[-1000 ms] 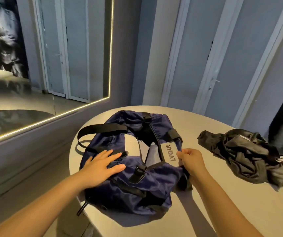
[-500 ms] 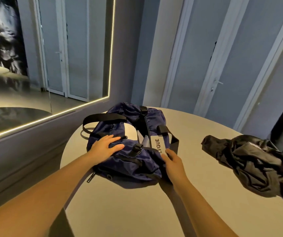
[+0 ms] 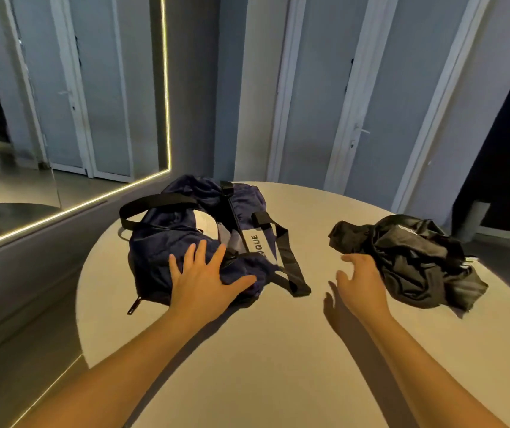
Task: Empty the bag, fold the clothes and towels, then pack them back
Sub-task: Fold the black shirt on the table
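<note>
Navy duffel bag (image 3: 167, 242), black straps, slumped on the left side of the table (image 3: 247, 350). Black clothes (image 3: 411, 257) crumpled in one heap on the right, apart from it.

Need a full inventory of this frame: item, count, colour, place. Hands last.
duffel bag: 1, navy with black straps, left part of the table, top open
clothes pile: 1 crumpled heap, black, right part of the table, apart from the bag; the number of garments cannot be told
table: 1, beige, rounded edge, under everything
mirror: 1, on the left wall, edged by a lit strip
doors: several, grey panels with white frames, behind the table
left hand: 1, bare, fingers spread flat on the near side of the bag
right hand: 1, bare, fingers relaxed and holding nothing, over the table between bag and clothes pile
</note>
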A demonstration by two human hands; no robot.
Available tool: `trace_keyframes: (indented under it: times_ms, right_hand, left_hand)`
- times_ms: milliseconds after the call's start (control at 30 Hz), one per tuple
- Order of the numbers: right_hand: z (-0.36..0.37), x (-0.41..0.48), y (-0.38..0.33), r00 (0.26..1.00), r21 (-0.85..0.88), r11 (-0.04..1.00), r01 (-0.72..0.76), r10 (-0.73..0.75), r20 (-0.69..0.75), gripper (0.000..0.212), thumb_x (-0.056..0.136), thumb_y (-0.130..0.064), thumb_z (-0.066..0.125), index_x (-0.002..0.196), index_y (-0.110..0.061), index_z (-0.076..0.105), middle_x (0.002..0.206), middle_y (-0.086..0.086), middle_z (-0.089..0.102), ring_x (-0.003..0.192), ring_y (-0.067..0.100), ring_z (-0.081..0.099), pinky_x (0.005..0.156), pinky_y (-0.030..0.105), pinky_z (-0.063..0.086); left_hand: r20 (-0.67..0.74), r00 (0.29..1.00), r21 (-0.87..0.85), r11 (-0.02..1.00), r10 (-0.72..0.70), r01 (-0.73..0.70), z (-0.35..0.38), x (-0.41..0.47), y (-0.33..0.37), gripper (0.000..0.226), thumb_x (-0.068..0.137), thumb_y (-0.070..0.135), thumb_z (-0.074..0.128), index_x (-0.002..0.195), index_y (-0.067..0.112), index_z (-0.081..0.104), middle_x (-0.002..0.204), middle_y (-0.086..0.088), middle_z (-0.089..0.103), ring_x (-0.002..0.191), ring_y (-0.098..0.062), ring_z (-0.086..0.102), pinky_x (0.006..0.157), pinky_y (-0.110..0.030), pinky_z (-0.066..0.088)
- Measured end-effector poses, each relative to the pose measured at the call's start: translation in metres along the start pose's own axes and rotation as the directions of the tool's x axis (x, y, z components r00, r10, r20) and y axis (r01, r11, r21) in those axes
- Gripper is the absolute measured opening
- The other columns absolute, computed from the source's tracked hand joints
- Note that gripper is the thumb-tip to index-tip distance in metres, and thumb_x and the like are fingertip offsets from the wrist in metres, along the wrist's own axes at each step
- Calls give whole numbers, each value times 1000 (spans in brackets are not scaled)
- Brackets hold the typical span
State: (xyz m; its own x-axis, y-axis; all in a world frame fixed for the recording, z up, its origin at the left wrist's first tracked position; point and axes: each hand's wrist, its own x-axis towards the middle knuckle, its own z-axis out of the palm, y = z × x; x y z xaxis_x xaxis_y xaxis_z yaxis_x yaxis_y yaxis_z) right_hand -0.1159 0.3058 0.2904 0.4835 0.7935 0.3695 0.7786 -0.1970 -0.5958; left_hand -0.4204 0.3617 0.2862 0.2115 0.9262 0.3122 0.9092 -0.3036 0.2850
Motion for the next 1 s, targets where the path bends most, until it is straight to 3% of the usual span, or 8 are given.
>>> trace_keyframes:
  times_ms: [133,300,433,567,667,800,900,1000]
  right_hand:
    - [-42,10,54,988,-416,901,-125,74,-136,58,92,-23,67,147,-15,48,158,20,33,142,42,35,112,57,37]
    - [-61,32,83,977,-479,867,-139,41,-209,84,91,-32,72,159,-19,24,165,22,16,149,43,22,116,59,31]
    - [-67,68,85,985,-379,916,-134,81,-152,91,94,-41,68,162,-28,10,168,17,10,150,43,22,111,58,38]
    - [-60,93,85,991,-106,985,-135,133,-31,88,97,-37,66,163,-28,7,156,16,40,135,40,48,105,51,45]
    - [-48,99,88,986,-129,978,-164,158,-51,62,99,-35,63,154,-20,38,138,12,60,122,37,59,97,47,50]
    - [-35,102,79,992,-67,991,-119,115,-58,20,102,-22,55,87,-17,68,86,9,70,82,32,66,70,36,50]
    - [-44,109,50,987,97,992,-78,91,-133,22,102,-20,51,99,-14,72,87,5,71,80,27,69,79,45,60]
    - [-79,109,-5,975,278,960,30,33,-218,22,104,-13,48,103,-10,69,87,5,69,80,22,70,73,30,59]
  left_hand:
    - [-59,998,85,996,34,-29,37,6,1,122,65,100,-14,162,35,22,170,-9,16,157,-29,8,122,-62,-5]
    - [-70,997,83,996,42,-36,55,27,8,110,76,95,-1,162,31,22,169,-10,18,158,-28,8,123,-60,-8]
    - [-142,987,141,989,73,-53,65,37,7,101,86,87,2,159,26,33,164,-15,32,155,-32,19,124,-60,3]
    - [-249,967,194,981,50,0,69,37,-1,75,102,69,20,154,20,44,156,-21,43,150,-38,29,121,-63,16]
    - [-266,963,207,978,46,10,69,38,-1,72,99,62,29,155,18,43,155,-21,44,149,-38,31,121,-63,17]
    - [-275,960,211,977,56,3,73,39,-2,68,105,60,27,153,16,45,153,-22,47,147,-39,34,120,-63,16]
    - [-269,962,201,980,52,3,73,40,-3,70,103,60,24,152,16,46,152,-22,47,146,-40,35,120,-64,16]
    - [-274,961,195,981,46,8,73,38,-3,69,104,61,24,153,17,46,152,-21,48,147,-39,35,120,-63,16]
